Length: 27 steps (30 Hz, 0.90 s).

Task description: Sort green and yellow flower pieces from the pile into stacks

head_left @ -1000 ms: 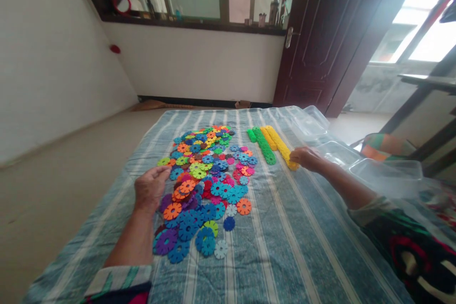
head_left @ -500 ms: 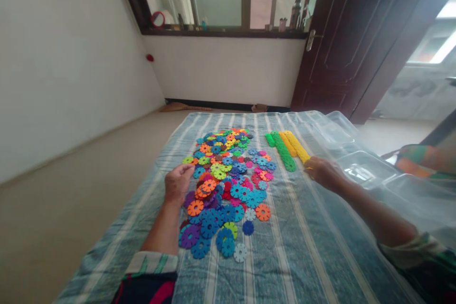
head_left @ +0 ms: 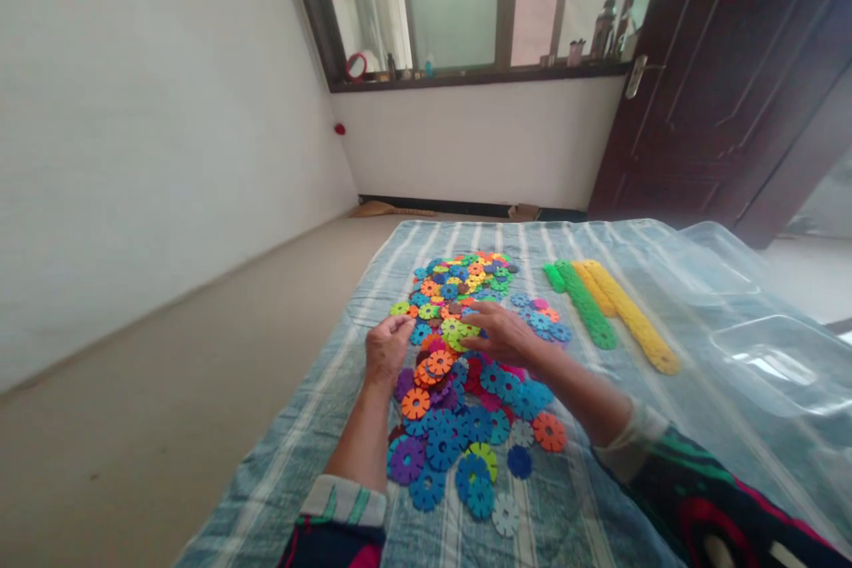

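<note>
A long heap of colourful notched plastic discs [head_left: 443,444] lies on the striped cloth. At its left edge is my left hand [head_left: 387,353], thumb and fingertips pressed together; whatever may be between them is too small to make out. My right hand [head_left: 500,333] reaches over the middle of the heap with its fingers apart, touching or just above the yellow-green discs [head_left: 455,335]. To the right lie overlapping rows of discs sorted by colour: a long yellow row [head_left: 632,319], a shorter yellow row [head_left: 592,286], a green row [head_left: 586,306] and a short bright green row [head_left: 554,277].
Clear plastic containers [head_left: 785,364] stand on the right side of the cloth-covered table [head_left: 319,426]. Beyond the table are a white wall [head_left: 466,138], a window sill with small items, and a dark red door [head_left: 692,89].
My right hand has moved left from the near end of the long yellow row to the middle of the heap. The left hand stays at the heap's edge. The view has turned left.
</note>
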Motion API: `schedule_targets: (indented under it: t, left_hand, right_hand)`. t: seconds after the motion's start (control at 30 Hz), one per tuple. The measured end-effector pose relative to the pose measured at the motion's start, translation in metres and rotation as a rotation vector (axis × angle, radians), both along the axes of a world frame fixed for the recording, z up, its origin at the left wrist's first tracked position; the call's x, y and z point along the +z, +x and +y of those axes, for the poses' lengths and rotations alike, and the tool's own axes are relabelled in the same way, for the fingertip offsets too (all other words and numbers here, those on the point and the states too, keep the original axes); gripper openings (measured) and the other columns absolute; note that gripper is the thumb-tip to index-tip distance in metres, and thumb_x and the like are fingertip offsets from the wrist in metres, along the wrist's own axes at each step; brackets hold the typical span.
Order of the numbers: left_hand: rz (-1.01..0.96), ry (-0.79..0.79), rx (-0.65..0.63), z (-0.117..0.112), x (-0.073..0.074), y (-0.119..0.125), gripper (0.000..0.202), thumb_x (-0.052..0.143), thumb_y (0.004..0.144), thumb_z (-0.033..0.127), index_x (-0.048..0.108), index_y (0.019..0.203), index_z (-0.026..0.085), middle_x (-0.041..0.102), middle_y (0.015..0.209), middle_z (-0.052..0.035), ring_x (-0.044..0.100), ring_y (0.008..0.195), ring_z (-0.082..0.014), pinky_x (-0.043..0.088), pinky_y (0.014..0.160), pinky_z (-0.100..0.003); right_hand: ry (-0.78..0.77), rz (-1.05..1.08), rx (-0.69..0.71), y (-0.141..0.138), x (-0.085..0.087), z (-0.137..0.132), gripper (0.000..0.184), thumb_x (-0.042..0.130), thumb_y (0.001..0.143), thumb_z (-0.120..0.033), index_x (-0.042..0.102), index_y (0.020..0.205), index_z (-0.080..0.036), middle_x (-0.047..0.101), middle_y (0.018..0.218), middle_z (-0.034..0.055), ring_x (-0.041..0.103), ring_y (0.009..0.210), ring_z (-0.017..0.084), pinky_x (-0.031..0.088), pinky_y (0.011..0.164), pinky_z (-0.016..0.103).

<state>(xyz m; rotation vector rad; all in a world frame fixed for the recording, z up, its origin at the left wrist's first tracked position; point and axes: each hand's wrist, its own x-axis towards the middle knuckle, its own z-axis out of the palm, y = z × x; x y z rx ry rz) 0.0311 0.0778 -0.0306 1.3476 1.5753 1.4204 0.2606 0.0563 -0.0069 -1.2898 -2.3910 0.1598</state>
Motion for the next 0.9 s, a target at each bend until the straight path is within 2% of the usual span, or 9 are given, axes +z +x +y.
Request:
schedule_targets:
  t: [0.1, 0.17, 0.3, 0.5, 0.57, 0.63, 0.73, 0.8, 0.9]
  left_hand:
    - [-0.018, -0.010, 0.000, 0.000, -0.001, -0.001, 0.028, 0.069, 0.061, 0.040, 0.073, 0.075, 0.016, 0.070, 0.070, -0.0020, 0.062, 0.068, -0.0171, 0.047, 0.068, -0.027]
    - [-0.041, -0.019, 0.005, 0.000, -0.002, -0.001, 0.028, 0.068, 0.062, 0.039, 0.073, 0.076, 0.015, 0.070, 0.069, -0.0018, 0.061, 0.067, -0.0167, 0.047, 0.066, -0.027]
    - [-0.086, -0.038, 0.031, 0.002, -0.005, 0.001, 0.028, 0.067, 0.062, 0.038, 0.072, 0.076, 0.015, 0.069, 0.066, -0.0021, 0.061, 0.066, -0.0168, 0.047, 0.063, -0.026]
    - [-0.127, -0.003, 0.142, 0.009, -0.012, -0.001, 0.030, 0.062, 0.065, 0.040, 0.071, 0.079, 0.016, 0.070, 0.072, -0.0033, 0.064, 0.069, -0.0199, 0.050, 0.062, -0.029]
    - [-0.072, 0.029, 0.204, 0.011, -0.014, -0.005, 0.030, 0.061, 0.066, 0.041, 0.070, 0.081, 0.017, 0.071, 0.075, -0.0043, 0.066, 0.073, -0.0218, 0.051, 0.065, -0.030]
    - [-0.001, 0.057, 0.250, 0.011, -0.014, -0.008, 0.029, 0.060, 0.068, 0.041, 0.070, 0.082, 0.017, 0.072, 0.079, -0.0055, 0.067, 0.079, -0.0233, 0.052, 0.072, -0.031]
    - [0.088, 0.087, 0.277, 0.009, -0.012, -0.010, 0.029, 0.057, 0.070, 0.039, 0.070, 0.084, 0.017, 0.074, 0.087, -0.0073, 0.067, 0.087, -0.0239, 0.052, 0.083, -0.033]
    - [0.112, 0.078, 0.276, 0.008, -0.011, -0.009, 0.029, 0.056, 0.070, 0.037, 0.070, 0.085, 0.016, 0.074, 0.091, -0.0078, 0.067, 0.089, -0.0236, 0.051, 0.086, -0.032]
    - [0.102, 0.037, 0.248, 0.009, -0.013, -0.009, 0.030, 0.056, 0.070, 0.035, 0.070, 0.087, 0.015, 0.074, 0.092, -0.0083, 0.068, 0.090, -0.0233, 0.052, 0.086, -0.031]
  right_hand:
    - [-0.027, -0.017, 0.035, -0.025, -0.002, 0.013, 0.032, 0.053, 0.092, -0.046, 0.066, 0.117, -0.031, 0.059, 0.127, 0.0052, 0.053, 0.117, 0.022, 0.042, 0.098, 0.035]
    - [-0.038, -0.060, 0.049, -0.030, -0.006, 0.013, 0.031, 0.054, 0.092, -0.047, 0.067, 0.114, -0.029, 0.059, 0.127, 0.0061, 0.052, 0.116, 0.023, 0.042, 0.098, 0.037]
    - [-0.006, -0.113, 0.039, -0.014, -0.013, 0.001, 0.030, 0.054, 0.092, -0.048, 0.066, 0.110, -0.026, 0.057, 0.129, 0.0065, 0.051, 0.116, 0.022, 0.041, 0.096, 0.036]
    - [-0.070, -0.208, -0.115, 0.007, -0.005, 0.002, 0.035, 0.047, 0.096, -0.043, 0.070, 0.080, -0.022, 0.068, 0.101, 0.0054, 0.060, 0.098, 0.019, 0.043, 0.084, 0.030]
    - [-0.069, -0.201, -0.132, 0.002, -0.001, 0.009, 0.032, 0.048, 0.096, -0.041, 0.071, 0.083, -0.022, 0.068, 0.099, 0.0060, 0.060, 0.097, 0.019, 0.042, 0.085, 0.031]
    - [-0.038, -0.170, -0.089, -0.009, 0.002, 0.016, 0.027, 0.051, 0.095, -0.042, 0.070, 0.096, -0.023, 0.067, 0.104, 0.0067, 0.058, 0.103, 0.020, 0.041, 0.088, 0.032]
    - [-0.025, -0.149, 0.001, -0.025, 0.001, 0.022, 0.034, 0.054, 0.093, -0.046, 0.064, 0.116, -0.024, 0.063, 0.116, 0.0073, 0.053, 0.112, 0.022, 0.040, 0.091, 0.034]
    - [-0.060, -0.167, 0.025, -0.030, -0.002, 0.023, 0.037, 0.053, 0.093, -0.049, 0.062, 0.120, -0.025, 0.062, 0.119, 0.0073, 0.053, 0.112, 0.023, 0.040, 0.090, 0.035]
    - [-0.103, -0.180, 0.029, -0.025, -0.007, 0.018, 0.033, 0.052, 0.094, -0.045, 0.062, 0.118, -0.024, 0.061, 0.121, 0.0068, 0.054, 0.109, 0.023, 0.040, 0.088, 0.035]
